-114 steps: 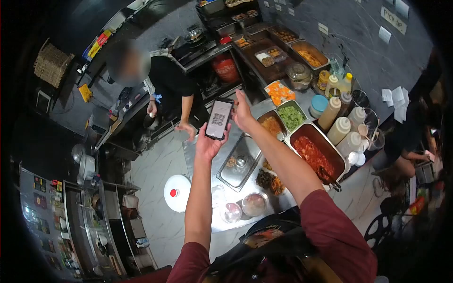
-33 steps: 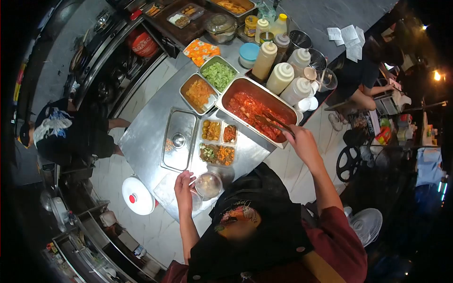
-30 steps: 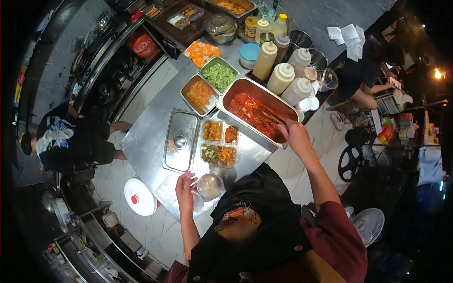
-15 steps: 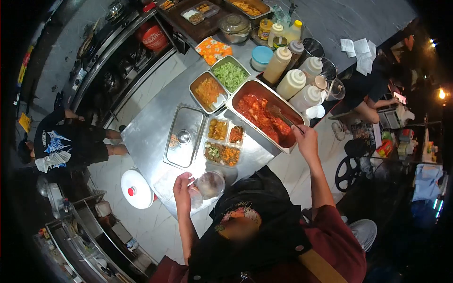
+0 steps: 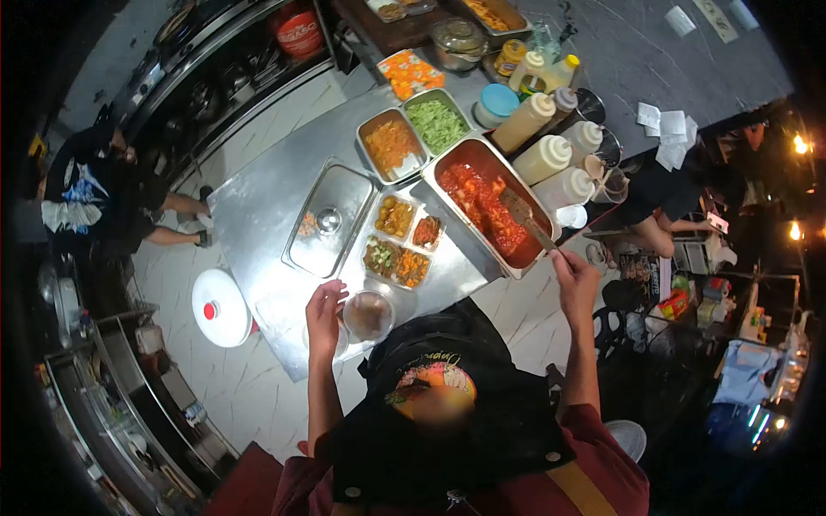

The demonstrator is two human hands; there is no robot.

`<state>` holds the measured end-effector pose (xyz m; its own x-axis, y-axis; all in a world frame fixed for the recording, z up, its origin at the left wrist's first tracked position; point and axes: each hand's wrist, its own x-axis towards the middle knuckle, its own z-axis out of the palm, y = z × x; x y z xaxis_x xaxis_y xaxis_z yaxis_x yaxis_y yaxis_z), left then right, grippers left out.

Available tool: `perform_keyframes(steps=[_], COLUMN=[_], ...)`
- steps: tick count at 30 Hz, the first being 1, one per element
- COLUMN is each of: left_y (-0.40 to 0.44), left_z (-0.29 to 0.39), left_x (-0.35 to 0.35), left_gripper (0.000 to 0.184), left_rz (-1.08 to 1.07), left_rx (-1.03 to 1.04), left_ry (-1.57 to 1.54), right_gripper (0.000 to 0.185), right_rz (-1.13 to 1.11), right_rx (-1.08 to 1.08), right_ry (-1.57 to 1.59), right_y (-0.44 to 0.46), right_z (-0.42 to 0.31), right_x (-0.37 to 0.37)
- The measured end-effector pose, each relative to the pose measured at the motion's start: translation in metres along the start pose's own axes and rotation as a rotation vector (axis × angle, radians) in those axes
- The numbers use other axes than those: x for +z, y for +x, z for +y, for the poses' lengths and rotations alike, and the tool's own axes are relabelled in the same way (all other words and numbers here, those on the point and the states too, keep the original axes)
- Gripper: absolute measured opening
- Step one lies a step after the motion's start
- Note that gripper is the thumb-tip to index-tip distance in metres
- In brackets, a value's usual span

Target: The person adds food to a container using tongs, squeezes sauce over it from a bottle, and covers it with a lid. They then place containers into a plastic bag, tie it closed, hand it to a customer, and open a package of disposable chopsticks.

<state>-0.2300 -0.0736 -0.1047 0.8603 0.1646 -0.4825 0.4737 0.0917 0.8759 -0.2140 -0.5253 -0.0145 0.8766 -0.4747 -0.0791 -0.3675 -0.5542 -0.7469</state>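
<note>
- Here's your right hand [image 5: 575,273], just off the near right end of the pan [image 5: 470,224], fingers wrapped around the back end of the tongs [image 5: 539,235]; gripping that far back presumably spares your fingers the sauce.
- And the tongs slant into the pan, head down against the red food [image 5: 476,199]; whether they pinch a piece, I can't tell.
- Over to your left hand [image 5: 323,311], nearer you and left of the pan: fingers loosely bent, nothing visible in them, beside the round tub [image 5: 370,315]. Touching it? Can't tell.
- The box [image 5: 401,242] sits just left of the pan, food in all four compartments, probably there for a short reach.
- Farther left of the pan, the lid [image 5: 320,247] lies knob up on the worktop [image 5: 262,206].
- Bottles [image 5: 545,160] crowd the pan's far side, likely leaving its near side free for your arm.
</note>
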Motion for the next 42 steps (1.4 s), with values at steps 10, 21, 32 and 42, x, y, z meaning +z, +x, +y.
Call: perform_keyframes(steps=[10,21,32,42], left_y=[-0.011,-0.009,0.135,0.159], left_z=[-0.015,-0.030,0.021,0.006], left_x=[-0.039,-0.079,-0.036,-0.041], left_gripper=[0.027,0.032,0.023,0.023], left_rz=[0.197,0.303,0.209,0.177], left_rx=[0.142,0.207,0.404,0.350], left_ry=[-0.024,-0.034,0.339,0.541], right_gripper=[0.027,0.029,0.020,0.020], right_rz=[-0.231,-0.332,-0.346,-0.330], right_rx=[-0.200,-0.434,-0.523,-0.492], right_ry=[-0.138,-0.444,-0.521,-0.468], right_y=[-0.053,-0.051,-0.043,-0.031], right_z=[-0.079,-0.036,-0.046,-0.049], right_x=[0.011,0.137,0.149,0.154])
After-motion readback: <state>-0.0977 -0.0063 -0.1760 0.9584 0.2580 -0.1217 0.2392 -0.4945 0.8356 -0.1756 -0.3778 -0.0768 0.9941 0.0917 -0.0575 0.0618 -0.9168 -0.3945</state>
